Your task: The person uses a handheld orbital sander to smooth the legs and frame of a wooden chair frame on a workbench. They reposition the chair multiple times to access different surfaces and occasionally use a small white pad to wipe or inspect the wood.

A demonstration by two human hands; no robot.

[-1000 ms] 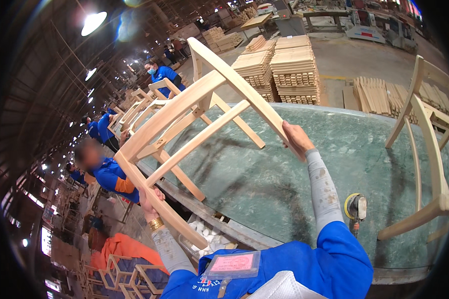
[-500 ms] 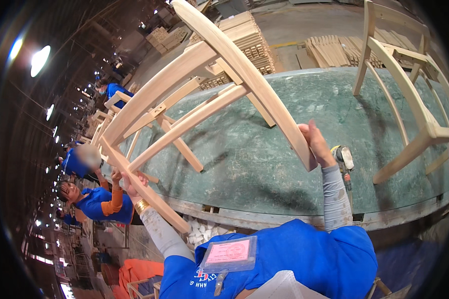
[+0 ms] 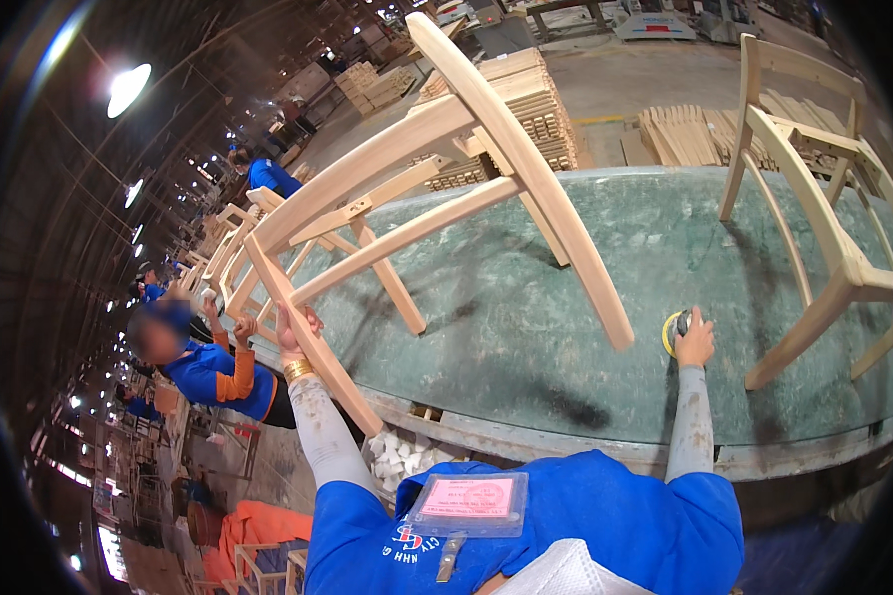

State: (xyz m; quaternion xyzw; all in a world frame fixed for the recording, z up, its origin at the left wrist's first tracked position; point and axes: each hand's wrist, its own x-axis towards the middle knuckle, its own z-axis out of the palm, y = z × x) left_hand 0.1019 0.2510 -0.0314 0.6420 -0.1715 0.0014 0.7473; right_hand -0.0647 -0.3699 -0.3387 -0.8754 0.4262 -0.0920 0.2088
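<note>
While the left hand [image 3: 291, 332] encloses one long member of the pale wooden chair frame [image 3: 407, 239], I have the right hand [image 3: 698, 343] placed on the hand sander [image 3: 674, 334], well to the right of that frame. Left hand: fingers wrapped around the member, near its joint with the crossbar; fingertips visible on the inner side. Right hand: fingers curved around the dark body of the sander; the hand hides most of the tool, so I cannot tell how firmly it presses. The yellow edge of the sanding pad faces left.

Position of the chair frame: tilted, over the left part of the green worktable [image 3: 556, 327], with the end of the held member projecting past the near edge. I cannot tell which of its legs bear on the surface. Its other long member ends between the two hands, clear of the right one.

At the far right of the worktable I read a second chair [image 3: 851, 275], apart from the sander. Beyond the far edge are stacked wooden parts [image 3: 531, 89]. Below the near edge, beside the left forearm, lie white pieces [image 3: 399, 458], too small to identify. Both forearms carry stained grey sleeves [image 3: 319, 424]; a gold-coloured bracelet [image 3: 298, 369] encircles the left wrist. To the left of the table I register a co-worker [image 3: 208, 375] in blue with orange sleeves.
</note>
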